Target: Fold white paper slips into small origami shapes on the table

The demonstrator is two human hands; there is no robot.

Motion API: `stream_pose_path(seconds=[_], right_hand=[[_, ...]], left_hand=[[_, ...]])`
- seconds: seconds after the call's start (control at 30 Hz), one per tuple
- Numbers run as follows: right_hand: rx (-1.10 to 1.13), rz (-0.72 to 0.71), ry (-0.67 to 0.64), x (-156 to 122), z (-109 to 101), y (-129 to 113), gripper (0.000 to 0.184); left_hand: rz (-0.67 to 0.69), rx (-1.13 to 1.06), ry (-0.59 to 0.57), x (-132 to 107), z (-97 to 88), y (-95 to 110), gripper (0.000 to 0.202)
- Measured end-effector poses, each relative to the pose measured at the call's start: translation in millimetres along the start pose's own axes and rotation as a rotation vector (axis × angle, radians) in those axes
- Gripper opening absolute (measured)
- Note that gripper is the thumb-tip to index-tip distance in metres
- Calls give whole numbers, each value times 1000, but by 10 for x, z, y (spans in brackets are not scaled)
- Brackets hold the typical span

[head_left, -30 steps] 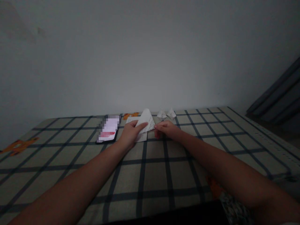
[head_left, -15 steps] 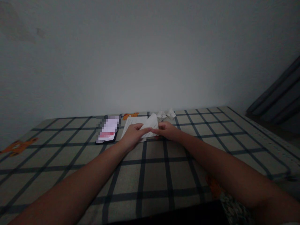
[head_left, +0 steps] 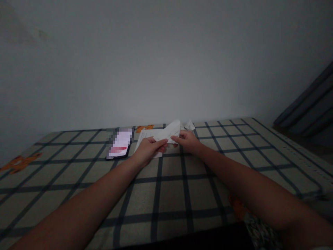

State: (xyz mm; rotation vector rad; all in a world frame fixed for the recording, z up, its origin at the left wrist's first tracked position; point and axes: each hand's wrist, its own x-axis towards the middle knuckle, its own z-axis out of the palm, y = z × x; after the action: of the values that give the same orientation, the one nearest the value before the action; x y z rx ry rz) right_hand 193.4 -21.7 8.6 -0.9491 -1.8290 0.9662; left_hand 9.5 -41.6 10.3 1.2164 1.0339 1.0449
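Between both hands I hold a folded sheet of white paper (head_left: 171, 130), raised a little above the bed and tilted. My left hand (head_left: 149, 147) is closed, its thumb and fingers pinching the paper's lower left edge. My right hand (head_left: 188, 140) is closed on the paper's right end, thumb on the near side. The two thumbs almost meet at the near edge. Beneath and left of my left hand lie flat sheets of paper (head_left: 145, 134) with faint print. Just past my right hand sits a small folded paper piece (head_left: 190, 125).
To the left, a phone (head_left: 120, 144) with a lit, blurred screen lies on the checked bedsheet (head_left: 171, 194). The pale wall (head_left: 166, 69) rises behind the bed's far edge. A dark striped cloth (head_left: 312, 100) hangs at the right.
Both hands have lifted and turned the folded paper, its top shifting right and up. My right thumb has come onto its near edge. The paper now covers one of the two small folded pieces behind.
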Motion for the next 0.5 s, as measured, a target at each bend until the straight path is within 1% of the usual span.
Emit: stream_pose_path(seconds=[0.2, 0.33, 0.5], right_hand=[[-23, -22, 48, -9, 13, -28, 29], [3, -16, 56, -26, 27, -60, 30], [-20, -19, 72, -18, 28, -32, 31]], left_hand=[[0, 99, 42, -43, 23, 86, 28], [0, 97, 49, -45, 24, 84, 29], [1, 43, 24, -31, 21, 58, 28]])
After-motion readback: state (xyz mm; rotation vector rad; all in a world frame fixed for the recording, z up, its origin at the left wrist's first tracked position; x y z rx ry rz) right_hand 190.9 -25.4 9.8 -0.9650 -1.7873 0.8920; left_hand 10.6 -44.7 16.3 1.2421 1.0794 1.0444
